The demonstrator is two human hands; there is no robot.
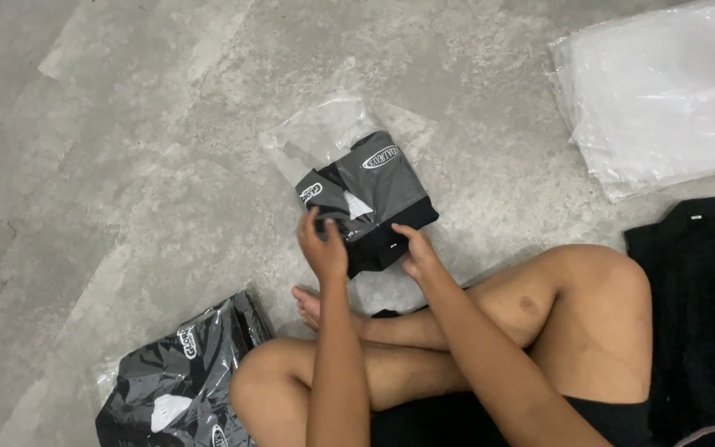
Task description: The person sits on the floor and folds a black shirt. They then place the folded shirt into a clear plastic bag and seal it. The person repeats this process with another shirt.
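One folded black-and-grey garment (370,203), half inside its clear plastic bag (318,136), on the concrete floor (126,165) before my crossed legs. My left hand (324,244) and right hand (415,248): each grip closed on the garment's near edge. Risk, as I judge it: the fold slipping open, or the thin film tearing if pulled. Nearby: bagged garments (175,381) at left; stack of empty clear bags (664,91) far right; black clothing (701,314) beside my knee. Nothing blocks my hands.

One folded garment (371,203) sits half inside a clear bag, one bagged garment (177,382) lies nearby, plus one stack of empty bags (662,91) and one loose black garment (701,314).
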